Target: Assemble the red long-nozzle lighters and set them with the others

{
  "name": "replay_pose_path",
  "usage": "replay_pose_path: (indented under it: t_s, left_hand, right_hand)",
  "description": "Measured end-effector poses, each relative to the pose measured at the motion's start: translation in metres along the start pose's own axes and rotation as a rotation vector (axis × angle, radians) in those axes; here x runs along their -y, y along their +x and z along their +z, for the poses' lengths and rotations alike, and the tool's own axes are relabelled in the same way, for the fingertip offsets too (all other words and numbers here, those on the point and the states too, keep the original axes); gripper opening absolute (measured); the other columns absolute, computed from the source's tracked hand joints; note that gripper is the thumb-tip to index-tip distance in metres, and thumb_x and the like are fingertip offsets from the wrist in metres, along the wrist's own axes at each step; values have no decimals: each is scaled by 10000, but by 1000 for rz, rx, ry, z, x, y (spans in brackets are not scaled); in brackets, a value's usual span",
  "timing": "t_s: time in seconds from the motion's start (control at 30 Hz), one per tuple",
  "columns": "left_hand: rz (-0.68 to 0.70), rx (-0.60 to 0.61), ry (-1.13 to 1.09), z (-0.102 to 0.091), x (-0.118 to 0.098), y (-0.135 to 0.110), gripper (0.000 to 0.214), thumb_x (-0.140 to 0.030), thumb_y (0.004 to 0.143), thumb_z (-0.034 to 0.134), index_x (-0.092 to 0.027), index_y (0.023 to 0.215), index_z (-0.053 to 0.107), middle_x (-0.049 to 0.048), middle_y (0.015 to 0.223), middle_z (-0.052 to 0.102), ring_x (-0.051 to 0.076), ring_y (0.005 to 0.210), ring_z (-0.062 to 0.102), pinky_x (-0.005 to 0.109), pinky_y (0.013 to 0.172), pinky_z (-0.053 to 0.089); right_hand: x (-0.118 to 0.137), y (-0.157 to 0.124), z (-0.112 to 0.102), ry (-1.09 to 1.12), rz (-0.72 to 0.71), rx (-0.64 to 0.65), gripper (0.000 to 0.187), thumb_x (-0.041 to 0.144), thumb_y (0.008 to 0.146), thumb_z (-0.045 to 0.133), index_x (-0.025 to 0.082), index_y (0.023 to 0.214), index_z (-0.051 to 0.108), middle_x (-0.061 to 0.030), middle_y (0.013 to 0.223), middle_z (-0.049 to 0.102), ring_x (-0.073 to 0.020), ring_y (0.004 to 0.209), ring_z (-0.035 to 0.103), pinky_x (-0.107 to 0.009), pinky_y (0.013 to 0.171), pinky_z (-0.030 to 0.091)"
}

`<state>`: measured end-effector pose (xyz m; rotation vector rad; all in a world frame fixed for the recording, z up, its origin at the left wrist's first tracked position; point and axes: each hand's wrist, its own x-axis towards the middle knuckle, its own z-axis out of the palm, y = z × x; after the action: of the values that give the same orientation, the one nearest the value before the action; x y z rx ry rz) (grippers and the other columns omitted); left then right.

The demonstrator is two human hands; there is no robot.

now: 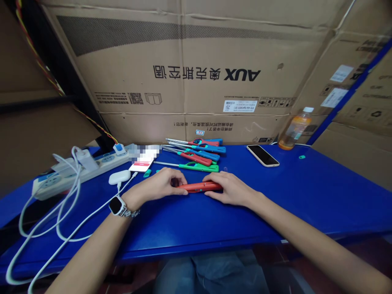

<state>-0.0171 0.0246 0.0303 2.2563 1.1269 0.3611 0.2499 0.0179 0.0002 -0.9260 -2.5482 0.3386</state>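
A red long-nosed lighter (200, 187) lies sideways between my two hands, close to the blue tabletop. My left hand (167, 183) grips its left end, thumb in front and fingers behind. At the right end, my right hand (228, 188) is closed around it with thumb and fingers. My fingers hide both ends. Just beyond my hands, several similar lighters lie in a loose pile: a green lighter (199, 166) is nearest, with a red lighter (196, 157) and a blue lighter (211, 148) behind it. Their metal tubes point left.
A white power strip (107, 161) with cables, a white earbud case (119, 177) and a lit phone (142, 161) are at left. Right of the pile lie a dark-screened phone (263, 156) and an orange drink bottle (294, 130). A cardboard wall (199, 94) stands behind the table.
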Motion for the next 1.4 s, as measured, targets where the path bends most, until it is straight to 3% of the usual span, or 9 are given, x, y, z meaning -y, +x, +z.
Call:
replay_pose_path:
  t_s: [0.23, 0.33, 0.5, 0.7, 1.2, 1.4]
  left_hand:
    - [11, 38, 59, -1, 2, -1, 337, -448, 899, 573, -193, 1011, 763, 62, 919, 720, 175, 767, 609, 261, 657, 423]
    - [9, 26, 88, 4, 3, 0, 370, -493, 883, 581, -201, 1035, 749, 60, 942, 706, 181, 786, 619, 264, 674, 438]
    - [19, -33, 176, 14, 1, 2, 510, -594, 713, 735, -217, 1056, 707, 48, 1032, 661, 223, 900, 613, 300, 769, 457]
    - [54, -31, 186, 17, 1, 4, 464, -587, 773, 684, -223, 1058, 717, 48, 1015, 650, 223, 890, 609, 313, 783, 452]
    - [28, -45, 226, 17, -3, 4, 448, -568, 753, 708, -217, 1030, 723, 46, 975, 645, 211, 834, 603, 292, 705, 434]
    - [57, -44, 234, 19, -6, 4, 419, -578, 815, 648, -205, 991, 723, 51, 940, 633, 198, 800, 589, 296, 705, 425]
  right_hand:
    - [-2, 0, 1, -209, -73, 21, 356, 427, 937, 572, 187, 1185, 658, -108, 1074, 685, -258, 963, 616, -412, 866, 444]
    - [0, 0, 1, -175, -48, 56, 341, 443, 941, 556, 201, 1138, 695, -95, 1048, 656, -246, 971, 591, -413, 879, 432]
    - [-1, 0, 3, -89, 12, 52, 359, 477, 919, 586, 216, 1148, 676, -90, 1083, 638, -240, 995, 588, -432, 918, 421]
    - [-2, -1, 4, -6, 64, 13, 266, 426, 879, 663, 208, 1032, 661, -66, 1055, 680, -238, 1009, 609, -425, 944, 421]
    - [-4, 0, 0, 88, 85, 30, 282, 405, 882, 671, 191, 1065, 679, -71, 1065, 668, -218, 974, 619, -360, 858, 468]
    - [-7, 2, -1, 150, 109, 44, 244, 374, 864, 697, 199, 1034, 690, -64, 1057, 663, -210, 971, 611, -349, 849, 451]
